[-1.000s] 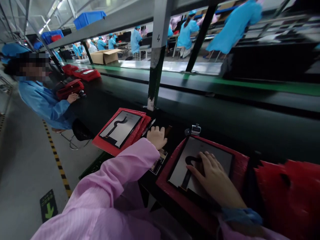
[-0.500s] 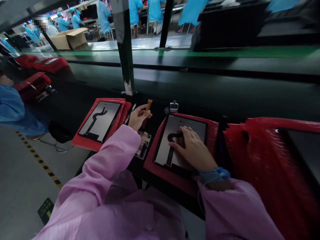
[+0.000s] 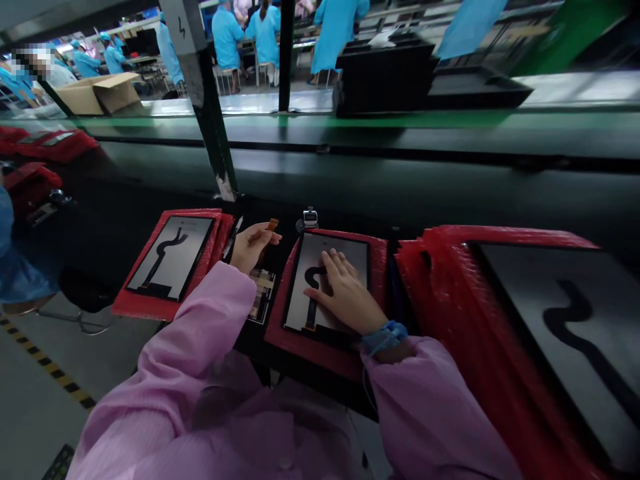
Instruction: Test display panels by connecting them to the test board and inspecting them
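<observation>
My left hand (image 3: 249, 248) is closed in a pinch on a brown-orange flex cable (image 3: 273, 224), held above the dark bench. My right hand (image 3: 349, 295) lies palm down on a display panel (image 3: 295, 283), fingers stretched and thumb apart. It partly covers the panel's black curved ribbon (image 3: 311, 310). Beneath this panel is a red padded sheet (image 3: 283, 339). Between the two hands' work spots, a small tray of flat parts (image 3: 262, 293) lies on the bench. A metal tally counter (image 3: 310, 217) stands behind the panel.
To the left, another display panel (image 3: 193, 250) rests on red padding (image 3: 127, 303). A tall stack of red sheets (image 3: 440, 293) with a panel (image 3: 505, 293) on top stands right. A post (image 3: 215, 140) rises behind the bench. A co-worker's blue sleeve (image 3: 20, 257) shows far left.
The view has turned rightward, so the scene sits farther left and more of the right-hand stack shows. My left hand still pinches the flex cable; my right hand stays on the panel, fingers straighter.
</observation>
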Available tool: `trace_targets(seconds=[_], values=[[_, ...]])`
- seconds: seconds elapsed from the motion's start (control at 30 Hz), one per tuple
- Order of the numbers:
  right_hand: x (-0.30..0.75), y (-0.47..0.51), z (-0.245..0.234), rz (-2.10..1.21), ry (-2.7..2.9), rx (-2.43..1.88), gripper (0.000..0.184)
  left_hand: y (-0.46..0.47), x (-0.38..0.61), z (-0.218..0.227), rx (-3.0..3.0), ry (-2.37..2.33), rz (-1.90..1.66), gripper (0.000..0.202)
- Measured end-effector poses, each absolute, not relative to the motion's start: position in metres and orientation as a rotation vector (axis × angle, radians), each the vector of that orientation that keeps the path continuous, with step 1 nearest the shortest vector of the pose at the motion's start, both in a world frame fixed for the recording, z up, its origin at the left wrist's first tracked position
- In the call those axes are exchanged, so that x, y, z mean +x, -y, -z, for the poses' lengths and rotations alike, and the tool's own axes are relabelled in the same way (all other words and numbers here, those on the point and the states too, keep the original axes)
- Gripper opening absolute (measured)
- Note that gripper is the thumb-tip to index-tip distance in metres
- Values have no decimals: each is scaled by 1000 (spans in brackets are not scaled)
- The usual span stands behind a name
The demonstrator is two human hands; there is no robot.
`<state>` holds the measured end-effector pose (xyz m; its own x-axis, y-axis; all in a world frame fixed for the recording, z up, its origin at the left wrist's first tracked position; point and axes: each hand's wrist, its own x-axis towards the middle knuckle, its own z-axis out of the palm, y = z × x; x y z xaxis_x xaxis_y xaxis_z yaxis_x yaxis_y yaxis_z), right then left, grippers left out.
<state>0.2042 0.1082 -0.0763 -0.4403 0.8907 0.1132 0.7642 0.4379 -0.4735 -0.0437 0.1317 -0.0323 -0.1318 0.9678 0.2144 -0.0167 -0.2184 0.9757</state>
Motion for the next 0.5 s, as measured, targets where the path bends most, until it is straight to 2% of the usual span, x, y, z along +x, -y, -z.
trace_targets(seconds=[0.13, 0.2, 0.33, 0.5], values=[[208, -108, 84, -449, 2360, -1365, 88, -126, -40, 32, 1310, -1143, -1438, 33], [210, -108, 92, -418, 2345, -1362, 91, -123, -37, 34, 1317, -1185, -1437, 40], [214, -110, 108, -385, 2316, -1353, 105, -122, -35, 40, 1327, -1181, -1438, 65], [219, -110, 117, -390, 2308, -1311, 117, -120, -34, 45, 1367, -1163, -1390, 69]])
